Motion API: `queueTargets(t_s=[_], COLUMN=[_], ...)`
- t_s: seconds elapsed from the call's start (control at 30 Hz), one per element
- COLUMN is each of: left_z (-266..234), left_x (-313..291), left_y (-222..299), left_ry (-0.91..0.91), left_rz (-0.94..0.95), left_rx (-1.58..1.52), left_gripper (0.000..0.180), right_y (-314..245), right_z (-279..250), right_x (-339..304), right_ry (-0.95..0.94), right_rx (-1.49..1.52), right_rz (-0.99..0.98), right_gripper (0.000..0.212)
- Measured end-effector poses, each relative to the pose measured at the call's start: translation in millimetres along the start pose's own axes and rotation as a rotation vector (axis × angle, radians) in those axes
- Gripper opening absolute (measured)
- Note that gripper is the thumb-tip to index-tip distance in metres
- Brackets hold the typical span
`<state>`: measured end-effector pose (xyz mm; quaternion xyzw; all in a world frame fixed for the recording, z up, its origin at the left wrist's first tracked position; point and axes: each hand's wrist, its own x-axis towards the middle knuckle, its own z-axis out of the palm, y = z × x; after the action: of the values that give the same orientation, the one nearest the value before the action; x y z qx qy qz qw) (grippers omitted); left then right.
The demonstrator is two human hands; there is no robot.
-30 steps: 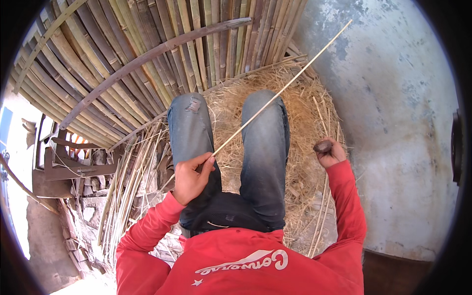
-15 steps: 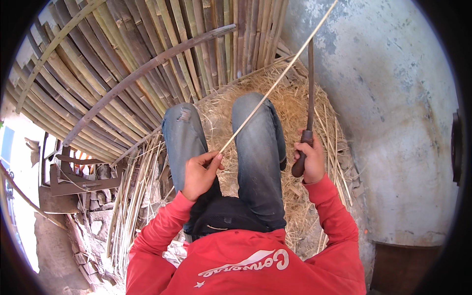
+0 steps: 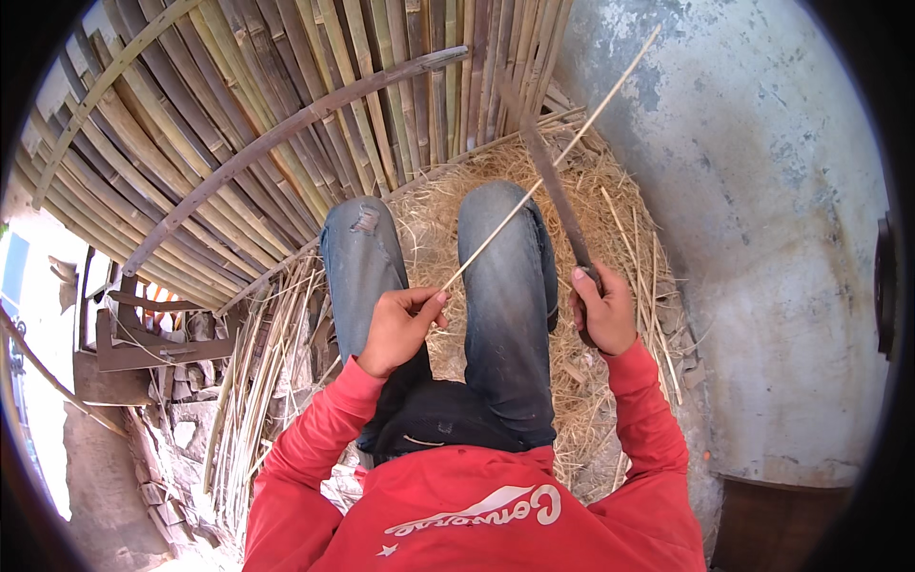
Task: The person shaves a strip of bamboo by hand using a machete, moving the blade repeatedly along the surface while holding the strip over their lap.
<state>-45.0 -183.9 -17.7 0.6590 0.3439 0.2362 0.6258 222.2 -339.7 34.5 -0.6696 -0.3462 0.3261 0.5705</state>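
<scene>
1. The left hand (image 3: 398,329) pinches the near end of a thin bamboo strip (image 3: 548,172) that slants up over the right knee.
2. The right hand (image 3: 602,310) grips a long knife (image 3: 553,186), blade crossing the strip above the straw (image 3: 610,219).

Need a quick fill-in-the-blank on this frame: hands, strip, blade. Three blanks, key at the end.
1. The left hand pinches the near end of a thin bamboo ____.
2. The right hand grips the handle of a long ____.
3. The blade crosses the strip above the right ____, over the straw.

Missing words: strip; knife; knee
</scene>
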Motion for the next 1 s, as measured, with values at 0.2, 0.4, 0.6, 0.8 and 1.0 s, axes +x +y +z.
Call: queueTargets(t_s=[0.2,0.4,0.6,0.8,1.0], left_z=[-4.3,-19.1,-31.6,-38.1,-35.9], left_x=[-0.6,-7.8,-9.1,-5.9,0.5], left_y=[-8.2,-9.1,0.6,10.8,5.1], left_ry=[0.014,0.063,0.051,-0.004,-0.024], left_rz=[0.013,0.108,0.057,-0.010,0.017], left_rx=[-0.027,0.053,0.160,0.164,0.223], left_gripper=[0.025,0.025,0.024,0.024,0.025], right_y=[10.7,7.4,17.9,-0.5,26.4], right_z=[-4.5,-28.2,-60.1,-41.1,-11.8], right_x=[17.6,69.5,111.8,104.8,87.5], right_ry=[-0.051,0.101,0.116,0.217,0.110], right_rx=[-0.075,-0.066,0.023,0.124,-0.245], right_rz=[0.091,-0.006,0.051,0.230,0.030], right_gripper=[0.033,0.033,0.038,0.037,0.034])
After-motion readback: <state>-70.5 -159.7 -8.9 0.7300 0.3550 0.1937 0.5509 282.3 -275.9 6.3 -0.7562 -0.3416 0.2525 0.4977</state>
